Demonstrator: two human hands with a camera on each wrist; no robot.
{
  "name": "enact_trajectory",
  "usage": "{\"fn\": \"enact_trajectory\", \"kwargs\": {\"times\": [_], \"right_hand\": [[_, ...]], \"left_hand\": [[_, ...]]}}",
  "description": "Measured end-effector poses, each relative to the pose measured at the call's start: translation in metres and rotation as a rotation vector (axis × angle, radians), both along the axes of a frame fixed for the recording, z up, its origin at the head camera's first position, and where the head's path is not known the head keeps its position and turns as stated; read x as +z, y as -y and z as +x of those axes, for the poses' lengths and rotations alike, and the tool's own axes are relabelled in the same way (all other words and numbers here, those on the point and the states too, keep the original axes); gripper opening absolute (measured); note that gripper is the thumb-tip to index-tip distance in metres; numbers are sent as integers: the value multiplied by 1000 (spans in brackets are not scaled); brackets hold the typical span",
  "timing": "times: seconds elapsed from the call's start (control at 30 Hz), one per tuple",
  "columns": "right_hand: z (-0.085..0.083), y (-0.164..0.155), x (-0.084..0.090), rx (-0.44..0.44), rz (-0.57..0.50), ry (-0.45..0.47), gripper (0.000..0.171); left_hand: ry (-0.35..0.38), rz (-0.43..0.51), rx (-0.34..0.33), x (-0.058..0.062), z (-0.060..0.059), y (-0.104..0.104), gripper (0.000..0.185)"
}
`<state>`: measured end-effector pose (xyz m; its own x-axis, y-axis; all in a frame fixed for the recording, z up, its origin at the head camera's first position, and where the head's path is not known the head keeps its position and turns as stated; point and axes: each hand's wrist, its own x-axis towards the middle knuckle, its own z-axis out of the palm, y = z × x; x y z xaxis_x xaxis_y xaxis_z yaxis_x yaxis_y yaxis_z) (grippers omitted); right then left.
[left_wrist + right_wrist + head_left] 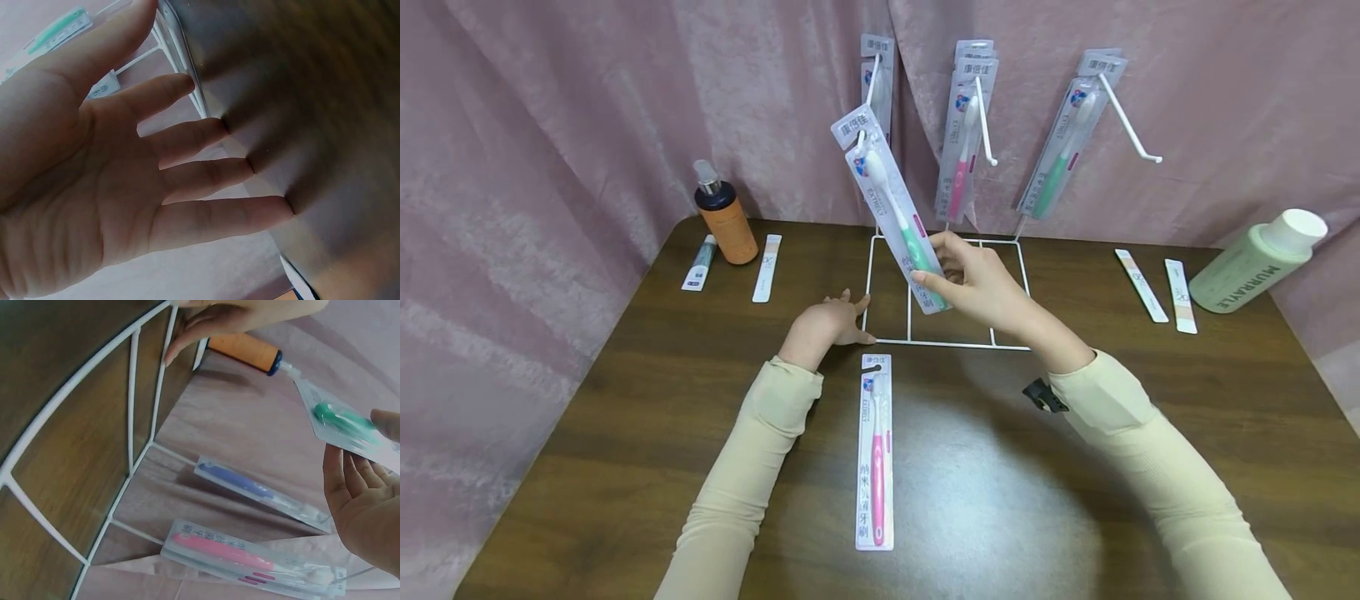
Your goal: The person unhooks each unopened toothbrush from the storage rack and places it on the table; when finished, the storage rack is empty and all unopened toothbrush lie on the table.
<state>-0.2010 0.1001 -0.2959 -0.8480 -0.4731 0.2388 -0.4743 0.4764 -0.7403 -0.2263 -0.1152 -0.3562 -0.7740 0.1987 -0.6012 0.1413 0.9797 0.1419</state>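
My right hand (977, 279) pinches the lower end of a packaged toothbrush (891, 208) with a green handle. The pack tilts, its top at the front of the left hook (873, 79); whether the hook passes through its hole I cannot tell. In the right wrist view, thumb and fingers (359, 475) grip the pack's edges. My left hand (829, 321) rests at the left side of the white wire rack's base (955, 342), fingers spread (206, 219). Just in front of the rack, a pink-handled packaged toothbrush (876, 454) lies flat on the table.
Pink (962, 142) and green (1067, 150) packaged toothbrushes hang on the middle and right hooks; a blue one (237, 481) hangs at left. An orange pump bottle (728, 221), a small tube (700, 265) and a sachet (767, 268) are at left, a green bottle (1255, 262) at right.
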Motion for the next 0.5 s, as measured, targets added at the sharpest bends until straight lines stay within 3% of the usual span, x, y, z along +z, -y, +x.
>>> {"fn": "enact_trajectory", "kwargs": {"times": [0.5], "right_hand": [[32, 0, 5, 96, -99, 78, 31]], "left_hand": [[-14, 8, -13, 1, 1, 0, 78]]}}
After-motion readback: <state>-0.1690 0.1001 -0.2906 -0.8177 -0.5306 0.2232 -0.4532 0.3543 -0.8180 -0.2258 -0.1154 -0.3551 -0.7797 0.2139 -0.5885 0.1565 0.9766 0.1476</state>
